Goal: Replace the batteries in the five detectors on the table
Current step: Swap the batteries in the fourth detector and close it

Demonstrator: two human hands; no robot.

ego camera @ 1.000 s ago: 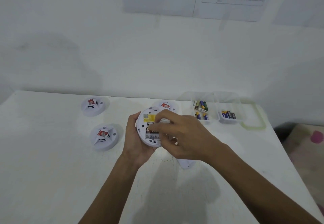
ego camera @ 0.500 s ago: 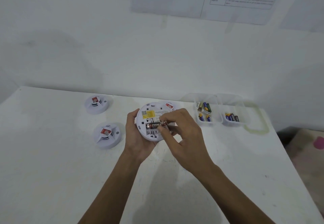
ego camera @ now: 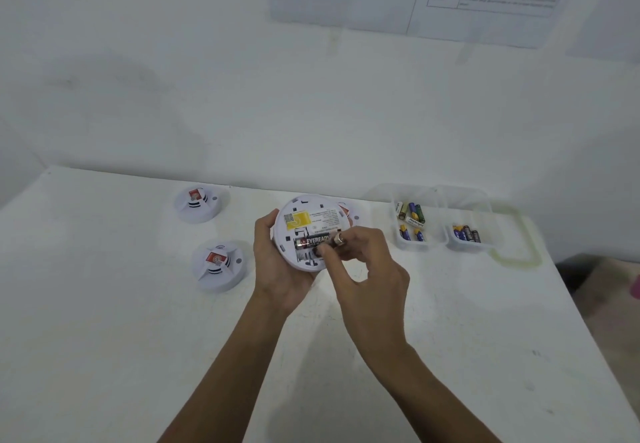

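Centre: round white plastic detector (ego camera: 311, 221), above white table (ego camera: 104, 304).
Left: near white domed detector (ego camera: 220, 266) on table; far white domed detector (ego camera: 200, 204) behind it.
Right: left clear plastic tub (ego camera: 420, 246) beside right clear plastic tub (ego camera: 465, 246); cylindrical batteries (ego camera: 412, 214) in both.

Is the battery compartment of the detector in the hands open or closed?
Open: the black battery lies exposed in the back of the held detector, with no cover over it.

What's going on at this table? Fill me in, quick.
A person's left hand holds a round white detector back side up, above the table. The right hand pinches a black battery at the open compartment. Whether it is going in or coming out cannot be told. Two more detectors sit to the left, and two tubs of loose batteries to the right.
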